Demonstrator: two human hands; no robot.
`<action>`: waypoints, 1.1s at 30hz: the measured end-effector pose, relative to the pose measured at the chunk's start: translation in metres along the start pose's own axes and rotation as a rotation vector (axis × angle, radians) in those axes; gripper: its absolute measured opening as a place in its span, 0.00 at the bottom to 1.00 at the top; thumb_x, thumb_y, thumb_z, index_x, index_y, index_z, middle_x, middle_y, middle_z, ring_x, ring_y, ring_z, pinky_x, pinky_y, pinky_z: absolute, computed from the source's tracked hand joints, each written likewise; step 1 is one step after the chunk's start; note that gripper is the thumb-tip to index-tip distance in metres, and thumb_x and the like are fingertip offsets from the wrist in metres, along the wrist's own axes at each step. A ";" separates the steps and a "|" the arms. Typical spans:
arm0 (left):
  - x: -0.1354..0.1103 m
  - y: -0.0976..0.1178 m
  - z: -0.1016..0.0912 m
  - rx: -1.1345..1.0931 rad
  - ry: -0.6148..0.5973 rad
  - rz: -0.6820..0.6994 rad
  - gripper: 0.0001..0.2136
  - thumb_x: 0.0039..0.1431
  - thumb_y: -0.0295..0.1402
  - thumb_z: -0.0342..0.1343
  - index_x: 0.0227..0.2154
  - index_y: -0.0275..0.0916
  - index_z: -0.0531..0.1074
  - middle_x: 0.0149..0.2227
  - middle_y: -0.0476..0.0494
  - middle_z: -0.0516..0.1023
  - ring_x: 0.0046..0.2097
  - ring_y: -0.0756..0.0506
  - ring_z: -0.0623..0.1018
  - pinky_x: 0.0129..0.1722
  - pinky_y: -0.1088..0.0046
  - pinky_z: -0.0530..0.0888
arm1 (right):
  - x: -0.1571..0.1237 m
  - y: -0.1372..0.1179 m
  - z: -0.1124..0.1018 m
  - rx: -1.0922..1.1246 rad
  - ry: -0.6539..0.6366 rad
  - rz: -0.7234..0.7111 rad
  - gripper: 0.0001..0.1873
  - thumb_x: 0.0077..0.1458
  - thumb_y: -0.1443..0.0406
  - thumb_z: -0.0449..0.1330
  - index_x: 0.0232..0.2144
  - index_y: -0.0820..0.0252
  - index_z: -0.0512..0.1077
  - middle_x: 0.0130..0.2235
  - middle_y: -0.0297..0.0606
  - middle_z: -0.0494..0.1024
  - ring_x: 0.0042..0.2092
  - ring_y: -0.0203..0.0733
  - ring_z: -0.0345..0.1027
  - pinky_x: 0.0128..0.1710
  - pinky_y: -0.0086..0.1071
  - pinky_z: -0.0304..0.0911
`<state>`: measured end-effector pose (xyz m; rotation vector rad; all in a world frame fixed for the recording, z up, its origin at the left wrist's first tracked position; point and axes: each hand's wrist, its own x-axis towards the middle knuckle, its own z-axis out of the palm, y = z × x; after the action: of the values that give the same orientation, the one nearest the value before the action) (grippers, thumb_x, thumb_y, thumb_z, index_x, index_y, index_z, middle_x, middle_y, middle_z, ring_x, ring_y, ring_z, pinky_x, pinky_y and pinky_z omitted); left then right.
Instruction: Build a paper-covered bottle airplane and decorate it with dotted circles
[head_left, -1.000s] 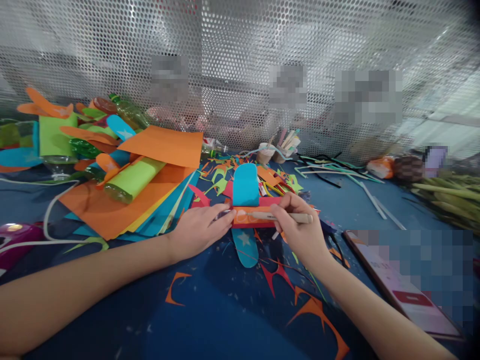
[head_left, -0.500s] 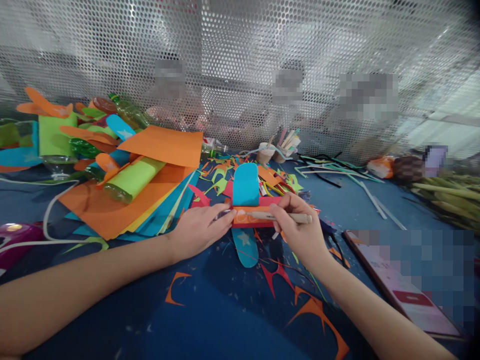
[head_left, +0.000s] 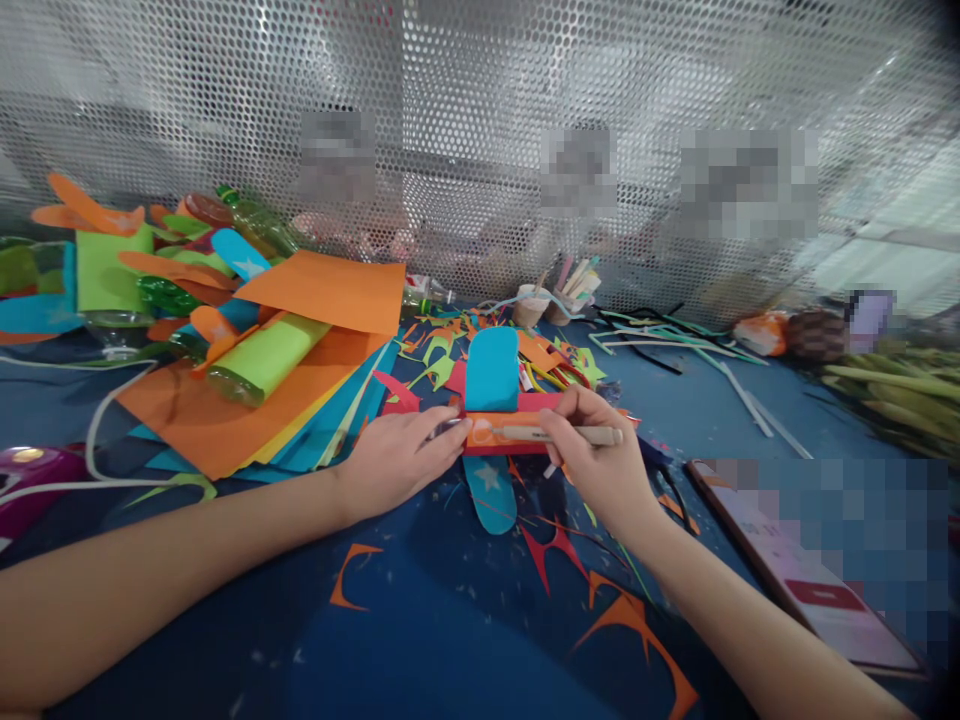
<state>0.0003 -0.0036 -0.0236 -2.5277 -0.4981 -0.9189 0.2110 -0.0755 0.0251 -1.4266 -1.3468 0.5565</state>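
My left hand lies flat, fingers stretched, pressing down the left end of an orange paper strip on the blue table. My right hand is closed round a beige pen-shaped tool, its tip on the strip near my left fingertips. A rounded cyan paper piece stands just behind the strip, and another cyan piece with a star lies in front of it.
A stack of orange, yellow and blue paper sheets and green bottles lies at left. Scraps of cut paper litter the table. A tablet lies at right, green stalks beyond. A perforated metal screen closes the back, with people behind it.
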 end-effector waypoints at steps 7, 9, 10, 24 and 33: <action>0.000 0.000 0.000 -0.001 0.006 0.002 0.13 0.64 0.33 0.48 0.49 0.37 0.66 0.46 0.40 0.74 0.40 0.46 0.78 0.34 0.68 0.77 | 0.000 -0.001 -0.001 0.011 0.008 -0.010 0.14 0.52 0.67 0.55 0.18 0.55 0.56 0.13 0.24 0.60 0.16 0.30 0.49 0.16 0.26 0.48; 0.000 0.000 0.000 0.001 0.001 -0.001 0.13 0.64 0.33 0.48 0.49 0.37 0.66 0.46 0.40 0.74 0.40 0.46 0.77 0.34 0.69 0.76 | 0.000 -0.001 -0.001 0.012 0.010 -0.015 0.15 0.52 0.67 0.55 0.18 0.55 0.56 0.13 0.24 0.60 0.16 0.30 0.50 0.17 0.27 0.48; 0.000 0.000 0.000 0.005 -0.001 -0.003 0.13 0.64 0.33 0.48 0.50 0.37 0.66 0.46 0.40 0.74 0.40 0.46 0.77 0.33 0.69 0.76 | -0.001 -0.001 -0.001 0.010 0.012 -0.018 0.15 0.52 0.67 0.55 0.18 0.55 0.56 0.13 0.25 0.61 0.16 0.30 0.50 0.17 0.27 0.48; 0.000 0.000 0.000 0.020 -0.008 -0.004 0.13 0.65 0.34 0.47 0.50 0.37 0.65 0.47 0.40 0.74 0.41 0.47 0.77 0.34 0.71 0.76 | 0.000 -0.001 0.000 0.021 0.008 -0.010 0.14 0.52 0.67 0.55 0.18 0.55 0.56 0.13 0.24 0.61 0.16 0.30 0.50 0.16 0.27 0.48; -0.001 0.000 0.001 0.008 -0.001 -0.004 0.13 0.64 0.34 0.47 0.50 0.37 0.65 0.46 0.40 0.74 0.41 0.46 0.77 0.35 0.70 0.76 | 0.000 -0.001 0.001 0.032 0.001 -0.008 0.14 0.52 0.66 0.56 0.19 0.55 0.56 0.14 0.24 0.61 0.16 0.30 0.50 0.16 0.27 0.48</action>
<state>-0.0004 -0.0034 -0.0248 -2.5213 -0.5060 -0.9148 0.2100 -0.0756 0.0255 -1.3952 -1.3370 0.5698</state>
